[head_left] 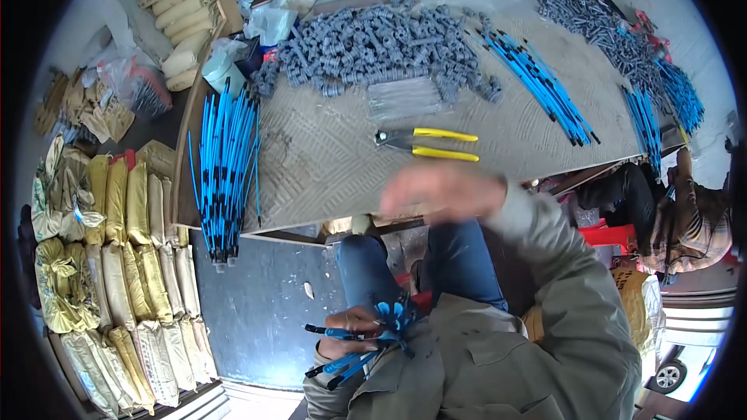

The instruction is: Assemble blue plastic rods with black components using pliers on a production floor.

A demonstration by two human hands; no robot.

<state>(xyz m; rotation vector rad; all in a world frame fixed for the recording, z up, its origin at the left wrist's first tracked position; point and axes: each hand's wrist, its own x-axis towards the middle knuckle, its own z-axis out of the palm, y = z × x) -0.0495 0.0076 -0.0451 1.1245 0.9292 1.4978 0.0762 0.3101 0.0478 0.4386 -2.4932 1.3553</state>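
Note:
Close to my body, my left hand is closed around a small bundle of thin blue rods with black ends, which fan out on both sides of the fist. My right hand is over the table's front edge, smeared by motion, so its fingers and anything in them cannot be made out. Just beyond it lie pliers with yellow handles and a dark head pointing left. Farther back, a flat bundle of thin translucent strips rests against a large heap of grey ribbed plastic fittings.
Many more blue rods lie at the table's left edge, their ends overhanging it. Another row of rods lies right of the heap. Stacked sacks fill the left side. A co-worker sits at the far right.

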